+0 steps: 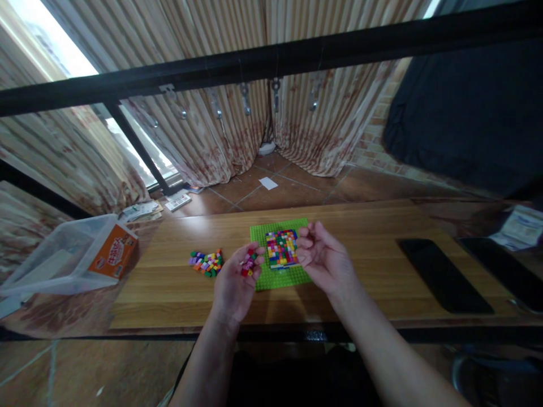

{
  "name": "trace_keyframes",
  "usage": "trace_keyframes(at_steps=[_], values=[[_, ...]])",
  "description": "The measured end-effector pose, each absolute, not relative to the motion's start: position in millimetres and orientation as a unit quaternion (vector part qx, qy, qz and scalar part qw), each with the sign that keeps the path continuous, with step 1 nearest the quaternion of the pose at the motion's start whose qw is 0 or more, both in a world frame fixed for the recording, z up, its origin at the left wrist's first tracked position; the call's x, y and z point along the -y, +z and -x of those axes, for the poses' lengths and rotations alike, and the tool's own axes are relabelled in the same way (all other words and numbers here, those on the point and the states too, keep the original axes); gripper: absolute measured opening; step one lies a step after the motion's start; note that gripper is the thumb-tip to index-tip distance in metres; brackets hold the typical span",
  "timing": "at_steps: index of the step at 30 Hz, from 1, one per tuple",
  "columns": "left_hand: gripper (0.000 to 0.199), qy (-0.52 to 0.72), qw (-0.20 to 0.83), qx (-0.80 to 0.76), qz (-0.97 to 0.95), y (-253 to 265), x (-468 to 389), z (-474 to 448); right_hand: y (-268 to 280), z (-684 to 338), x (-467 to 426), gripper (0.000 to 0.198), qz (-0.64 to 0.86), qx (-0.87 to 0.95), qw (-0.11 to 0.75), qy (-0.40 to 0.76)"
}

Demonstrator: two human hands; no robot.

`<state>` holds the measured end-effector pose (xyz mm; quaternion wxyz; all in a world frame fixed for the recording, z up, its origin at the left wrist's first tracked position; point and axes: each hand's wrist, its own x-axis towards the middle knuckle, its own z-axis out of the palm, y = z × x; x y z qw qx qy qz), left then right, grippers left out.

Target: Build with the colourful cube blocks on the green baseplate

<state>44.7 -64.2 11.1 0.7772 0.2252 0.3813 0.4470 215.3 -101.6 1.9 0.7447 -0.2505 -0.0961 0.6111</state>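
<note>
My left hand (235, 281) is cupped palm up around several small toy bricks (248, 263), red, magenta and yellow among them. It is over the left edge of a green studded baseplate (279, 279). A block of multicoloured bricks (280, 249) covers the middle of that plate. My right hand (324, 257) is at the plate's right side, turned palm up with its fingers curled in and the thumb against them. Whatever may be between those fingertips is too small to make out. Left of my left hand, a loose pile of coloured bricks (207, 263) lies on the wooden table (169, 299).
Two black phone-like slabs (443, 275) lie at the table's right end. To the left is a clear plastic bin (55, 254) with an orange label. A dark metal bar (254, 56) with hanging clips crosses above the table's far side, in front of striped curtains.
</note>
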Motion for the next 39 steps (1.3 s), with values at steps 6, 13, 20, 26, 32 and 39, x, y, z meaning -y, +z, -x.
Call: trace_keyframes(at_steps=[6,13,20,26,32,39], values=[[0.022,0.423,0.808,-0.372,-0.172,15,64,-44,0,-213,100,0.023,0.238,0.076,0.749,0.614],[0.026,0.405,0.839,-0.332,-0.149,13,66,-45,-1,-199,103,0.016,0.401,0.273,0.735,0.473],[0.028,0.383,0.86,-0.305,-0.144,11,67,-45,-2,-179,112,0.023,0.556,0.653,0.492,0.149],[0.03,0.372,0.874,-0.274,-0.15,9,69,-46,-11,-177,110,0.02,0.589,0.645,0.471,0.124],[0.028,0.364,0.878,-0.271,-0.152,5,70,-46,-17,-181,107,0.011,0.578,0.626,0.509,0.125],[0.019,0.376,0.801,-0.374,-0.277,4,72,-41,-11,-183,112,0.007,0.568,0.614,0.52,0.172]])
